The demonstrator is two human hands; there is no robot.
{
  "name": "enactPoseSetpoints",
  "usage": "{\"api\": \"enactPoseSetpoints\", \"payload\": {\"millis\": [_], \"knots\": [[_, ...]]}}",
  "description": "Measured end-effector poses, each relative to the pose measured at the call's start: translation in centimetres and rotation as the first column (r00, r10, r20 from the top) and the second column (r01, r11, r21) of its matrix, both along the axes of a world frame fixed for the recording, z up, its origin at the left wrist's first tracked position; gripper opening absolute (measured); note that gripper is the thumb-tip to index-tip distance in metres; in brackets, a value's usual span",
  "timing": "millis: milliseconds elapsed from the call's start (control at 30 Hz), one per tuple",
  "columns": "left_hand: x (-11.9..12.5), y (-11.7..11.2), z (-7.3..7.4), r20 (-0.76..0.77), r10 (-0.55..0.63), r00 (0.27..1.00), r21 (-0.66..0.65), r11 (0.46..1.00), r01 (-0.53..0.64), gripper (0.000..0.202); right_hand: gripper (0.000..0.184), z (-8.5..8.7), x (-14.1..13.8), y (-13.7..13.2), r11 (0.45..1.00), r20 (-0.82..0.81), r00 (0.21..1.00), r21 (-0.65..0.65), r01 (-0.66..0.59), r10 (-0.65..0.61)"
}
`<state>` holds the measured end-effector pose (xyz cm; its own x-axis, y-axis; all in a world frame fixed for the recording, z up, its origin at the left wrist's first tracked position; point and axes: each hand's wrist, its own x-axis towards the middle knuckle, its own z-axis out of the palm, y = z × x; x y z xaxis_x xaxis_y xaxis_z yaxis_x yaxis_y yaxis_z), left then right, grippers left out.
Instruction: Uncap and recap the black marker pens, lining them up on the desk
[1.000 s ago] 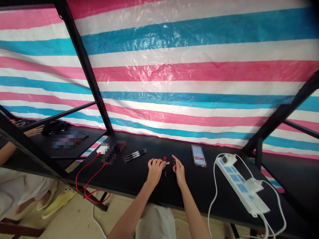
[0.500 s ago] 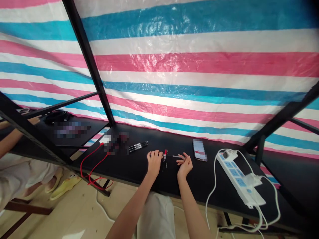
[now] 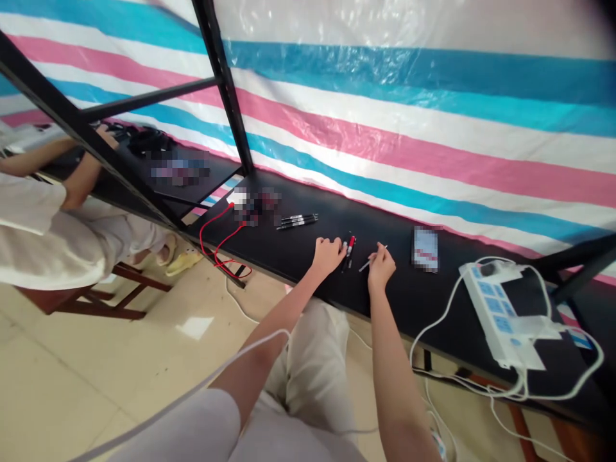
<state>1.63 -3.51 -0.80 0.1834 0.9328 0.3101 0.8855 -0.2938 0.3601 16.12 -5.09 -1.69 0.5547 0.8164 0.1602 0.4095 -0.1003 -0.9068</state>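
No writing can be read; the pale marks on the pens [image 3: 297,222] are too small; the phone [image 3: 426,249] is blurred over; the power strip [image 3: 493,309] bears nothing legible

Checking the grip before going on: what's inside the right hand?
A thin grey rod-like piece sticks out from the right hand; its stretch within the grip is covered and can't be seen.
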Motion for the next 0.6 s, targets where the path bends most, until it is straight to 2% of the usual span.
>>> {"api": "enactPoseSetpoints", "payload": {"millis": [67,167,300,400,600], "knots": [[0.05,0.27,-0.32,0.019,-0.009,1.000,-0.032,0.999,0.010,0.030,0.061,-0.13,-0.03,0.40,0.999,0.113,0.993,-0.017,-0.041,0.043],[-0.18,0.59,-0.39,0.088,-0.015,0.996,-0.069,0.997,0.021,0.029,0.061,-0.41,-0.08,0.78,0.994,0.199,0.974,-0.034,-0.105,0.110],[-0.55,0.68,-0.01,0.164,-0.029,0.986,-0.138,0.989,0.052,0.024,0.046,-0.54,-0.24,0.56,0.986,0.257,0.952,-0.036,-0.160,0.164],[-0.60,0.49,0.23,0.174,-0.031,0.984,-0.142,0.988,0.056,0.022,0.037,-0.36,-0.52,0.28,0.976,0.278,0.936,-0.096,-0.194,0.214],[-0.64,0.32,0.20,0.176,-0.092,0.980,-0.144,0.982,0.118,0.020,0.035,0.04,-0.99,0.11,0.964,0.333,0.908,-0.165,-0.210,0.255]]}}
